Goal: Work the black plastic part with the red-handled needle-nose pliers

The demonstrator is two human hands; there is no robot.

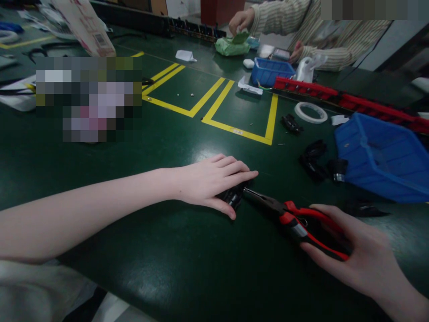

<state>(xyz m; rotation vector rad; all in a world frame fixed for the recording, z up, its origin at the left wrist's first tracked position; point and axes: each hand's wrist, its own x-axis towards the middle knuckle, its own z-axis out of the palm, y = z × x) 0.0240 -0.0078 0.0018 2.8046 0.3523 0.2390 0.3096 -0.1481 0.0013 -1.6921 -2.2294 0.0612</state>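
Note:
A small black plastic part [232, 196] lies on the dark green table [161, 264], mostly hidden under my left hand [217, 179]. The fingers reach over its top and the thumb curls along its near side, holding it against the surface. In my right hand [362, 250] are long-nose pliers [295, 223] with red and black handles. Their handles are spread apart inside my grip. The slim tip points left and comes right up to the black part's edge; whether the jaws pinch anything is too small to tell.
Several black pieces [313, 161] lie beside a blue bin [385, 156] on the right. A white tape roll [311, 112] and a red strip [311, 88] are farther back. Across the table, a person's hand [241, 21] touches a green packet [232, 45] near a smaller blue basket [271, 71].

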